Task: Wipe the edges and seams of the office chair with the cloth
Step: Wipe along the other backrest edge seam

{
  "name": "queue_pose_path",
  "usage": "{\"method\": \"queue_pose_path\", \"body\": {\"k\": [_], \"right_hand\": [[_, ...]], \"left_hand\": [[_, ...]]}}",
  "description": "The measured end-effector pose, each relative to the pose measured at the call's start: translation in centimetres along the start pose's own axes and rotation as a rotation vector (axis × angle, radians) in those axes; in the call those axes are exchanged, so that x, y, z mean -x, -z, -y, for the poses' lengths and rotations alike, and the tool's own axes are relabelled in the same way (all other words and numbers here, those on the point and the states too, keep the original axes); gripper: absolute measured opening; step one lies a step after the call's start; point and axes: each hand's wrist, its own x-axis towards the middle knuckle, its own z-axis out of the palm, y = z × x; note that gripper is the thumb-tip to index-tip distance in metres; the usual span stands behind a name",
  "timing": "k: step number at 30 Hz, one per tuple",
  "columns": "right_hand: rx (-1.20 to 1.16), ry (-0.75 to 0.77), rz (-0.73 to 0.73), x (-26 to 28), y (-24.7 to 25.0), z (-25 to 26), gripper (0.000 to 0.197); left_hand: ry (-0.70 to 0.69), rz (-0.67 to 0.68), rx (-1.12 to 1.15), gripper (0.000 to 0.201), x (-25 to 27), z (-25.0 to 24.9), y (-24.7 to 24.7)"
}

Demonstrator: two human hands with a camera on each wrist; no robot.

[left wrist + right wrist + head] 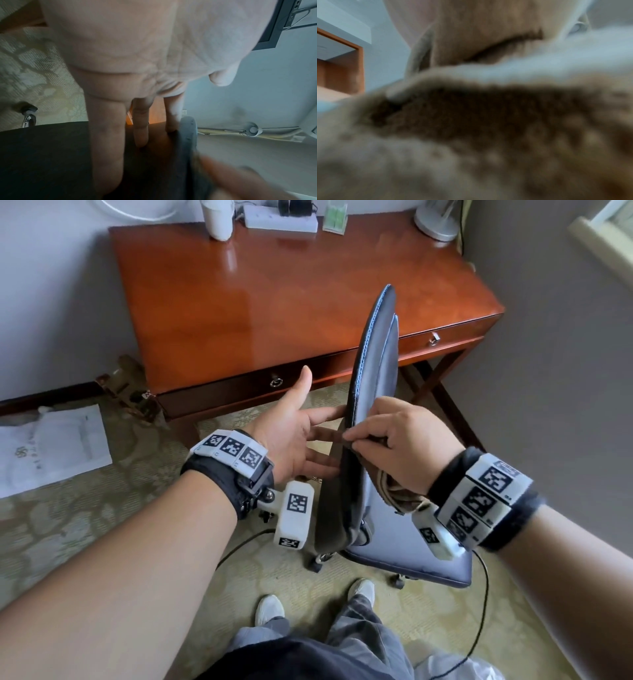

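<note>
The office chair stands in front of me with its dark blue backrest (376, 354) edge-on and its seat (431, 559) to the right. My left hand (318, 419) is flat, thumb up, its straight fingers (140, 121) pressing on the dark rear face of the backrest (51, 155). My right hand (356, 438) pinches the brown cloth (390, 491) onto the stitched edge of the backrest, about halfway up. The rest of the cloth hangs under my right palm. The right wrist view is filled by the blurred cloth (488, 128).
A glossy wooden desk (274, 302) stands just behind the chair, with a power strip (281, 219) and a fan base (435, 220) at its back. A white paper bag (44, 446) lies on the carpet at left. A black cable (479, 628) runs past my feet (270, 609).
</note>
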Motion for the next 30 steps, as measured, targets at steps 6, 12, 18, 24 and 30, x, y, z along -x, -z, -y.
{"method": "queue_pose_path", "body": {"k": [6, 12, 18, 24, 30], "right_hand": [[-0.027, 0.068, 0.123, 1.9, 0.4, 0.5, 0.016], [0.024, -0.03, 0.024, -0.7, 0.3, 0.2, 0.016], [-0.046, 0.027, 0.229, 2.4, 0.5, 1.2, 0.017], [-0.013, 0.053, 0.28, 4.2, 0.0, 2.0, 0.019], [-0.051, 0.06, 0.298, 3.0, 1.5, 0.9, 0.017]], "left_hand": [[0.017, 0.01, -0.016, 0.095, 0.0, 0.0, -0.2], [-0.006, -0.026, -0.034, 0.089, 0.4, -0.4, -0.5], [-0.031, -0.036, -0.137, 0.079, 0.5, -0.9, -1.6], [-0.004, -0.055, -0.263, 0.075, 0.3, -2.0, -3.2], [0.028, -0.038, -0.255, 0.079, 0.0, -2.0, -3.0]]}}
